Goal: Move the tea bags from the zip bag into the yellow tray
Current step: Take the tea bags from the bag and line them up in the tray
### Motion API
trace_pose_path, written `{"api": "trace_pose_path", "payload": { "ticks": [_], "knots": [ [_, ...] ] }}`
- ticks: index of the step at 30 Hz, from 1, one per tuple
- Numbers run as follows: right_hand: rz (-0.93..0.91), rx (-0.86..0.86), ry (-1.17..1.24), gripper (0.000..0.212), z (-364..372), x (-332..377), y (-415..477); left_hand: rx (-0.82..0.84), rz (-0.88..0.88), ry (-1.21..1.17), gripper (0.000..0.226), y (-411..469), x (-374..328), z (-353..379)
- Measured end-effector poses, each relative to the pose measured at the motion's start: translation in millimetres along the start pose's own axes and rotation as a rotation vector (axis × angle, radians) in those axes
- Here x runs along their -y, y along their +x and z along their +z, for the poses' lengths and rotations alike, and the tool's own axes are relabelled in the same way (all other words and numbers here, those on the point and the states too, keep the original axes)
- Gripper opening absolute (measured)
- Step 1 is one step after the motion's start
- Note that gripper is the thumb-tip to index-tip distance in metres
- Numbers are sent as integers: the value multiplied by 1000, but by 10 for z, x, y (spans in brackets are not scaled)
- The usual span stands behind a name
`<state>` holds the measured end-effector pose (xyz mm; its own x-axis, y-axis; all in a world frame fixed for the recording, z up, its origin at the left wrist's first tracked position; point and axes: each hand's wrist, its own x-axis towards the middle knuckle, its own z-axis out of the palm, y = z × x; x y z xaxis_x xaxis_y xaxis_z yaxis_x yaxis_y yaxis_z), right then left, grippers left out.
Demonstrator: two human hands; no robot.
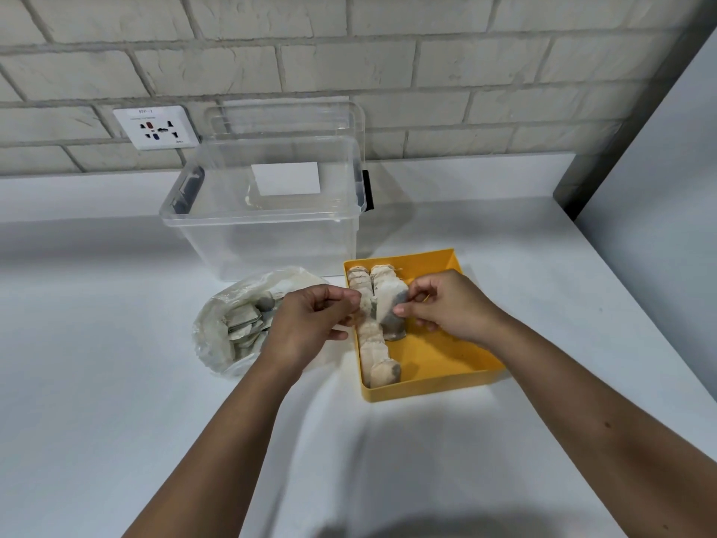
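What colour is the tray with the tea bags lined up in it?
The tray is plain yellow, seen best in the head view.

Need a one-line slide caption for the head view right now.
Right hand pinches a tea bag over the yellow tray; left hand alongside, more bags in the zip bag.

Left hand (pixel 310 322), right hand (pixel 442 304) apparently pinch tea bag (pixel 389 300) over yellow tray (pixel 434 359).

White counter (pixel 116 382), clear tub (pixel 271 242), zip bag (pixel 217 328) seemingly touching yellow tray (pixel 438 386)
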<state>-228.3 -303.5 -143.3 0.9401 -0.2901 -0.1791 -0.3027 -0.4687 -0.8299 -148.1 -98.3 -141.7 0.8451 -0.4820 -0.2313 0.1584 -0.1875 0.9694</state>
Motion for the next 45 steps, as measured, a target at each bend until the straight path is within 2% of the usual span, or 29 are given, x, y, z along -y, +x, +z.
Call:
{"api": "trace_pose_path", "payload": {
  "ticks": [3,7,14,18,21,23,26,27,31,35,40,45],
  "knots": [
    [81,62,-179,20,-8,-180,8,-36,-7,21,6,-18,46,-64],
    [134,114,-273,21,102,-265,18,-74,-18,90,5,-37,107,-96],
    [142,-22,-270,24,238,-302,108,-97,5,194,14,-74,209,-83],
    [149,-50,-291,34,227,-288,87,-98,8,229,18,-87,238,-73],
    [86,-130,-251,40,127,-147,-30,-72,-5,230,21,-116,267,-74],
    [69,-45,-224,35,61,-35,-150,-61,-16,212,21,-160,291,-52],
    [89,253,-224,28,76,75,-302,-45,-16,221,20,-214,306,-14],
    [83,301,-251,27,114,73,-317,-48,-15,233,20,-219,307,-7],
    [21,298,-318,20,268,39,-281,-55,-25,256,22,-202,295,6],
    [87,359,-155,15,283,58,-246,-47,-32,241,23,-205,289,13],
    [107,243,-166,21,366,40,-175,-44,-40,220,23,-212,298,20],
    [108,147,-289,30,456,24,-182,-43,-39,201,24,-220,294,23]
  ]
}}
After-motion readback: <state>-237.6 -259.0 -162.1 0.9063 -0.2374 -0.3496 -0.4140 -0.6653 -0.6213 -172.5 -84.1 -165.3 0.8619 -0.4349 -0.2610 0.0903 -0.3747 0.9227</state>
